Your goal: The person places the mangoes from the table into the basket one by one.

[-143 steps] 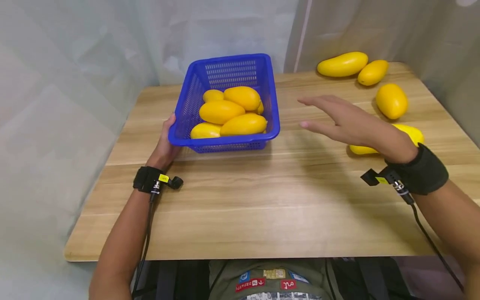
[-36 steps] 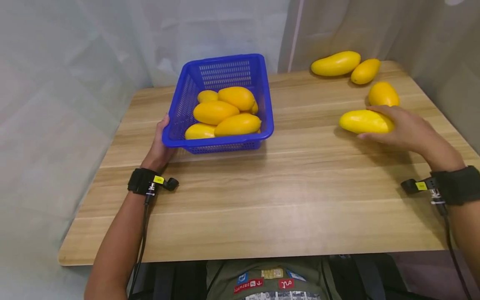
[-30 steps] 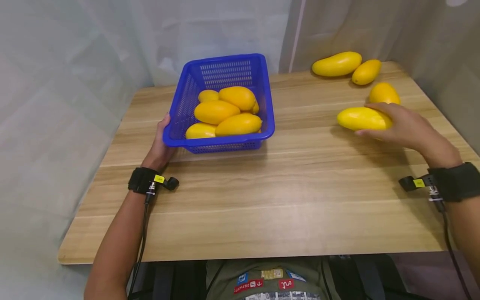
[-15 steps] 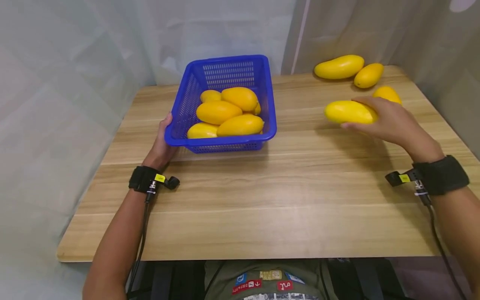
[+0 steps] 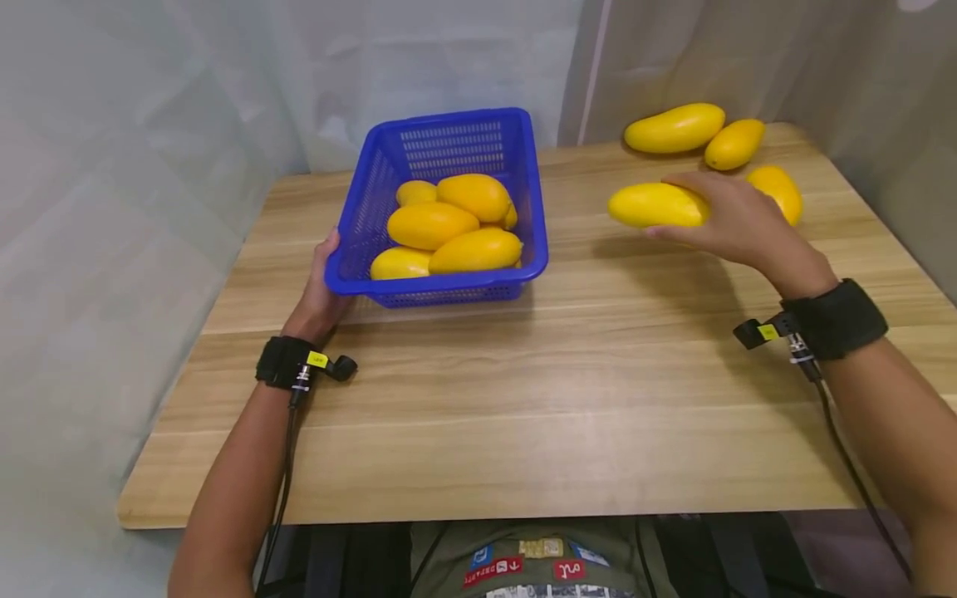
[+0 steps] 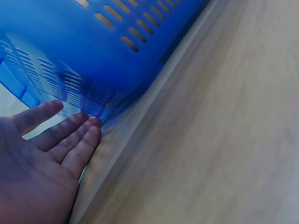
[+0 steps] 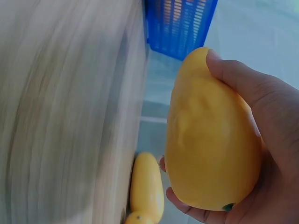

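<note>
Right hand [image 5: 736, 224] curled round a yellow mango [image 5: 654, 205], fingers over the top and thumb under, held above the table [image 5: 568, 399] to the right of the blue basket [image 5: 534, 208]. Left hand [image 5: 323, 286] flat, fingers straight against the basket's near-left corner, gripping nothing. Basket sits on the table with a pile of mangoes [image 5: 449, 224] inside. Three more mangoes [image 5: 676, 127] lie near the table's far-right corner.

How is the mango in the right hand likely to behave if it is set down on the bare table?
The mango looks smooth and rounded, so it may roll or rock. It fills the right hand, suggesting some weight. It probably holds its shape.
</note>
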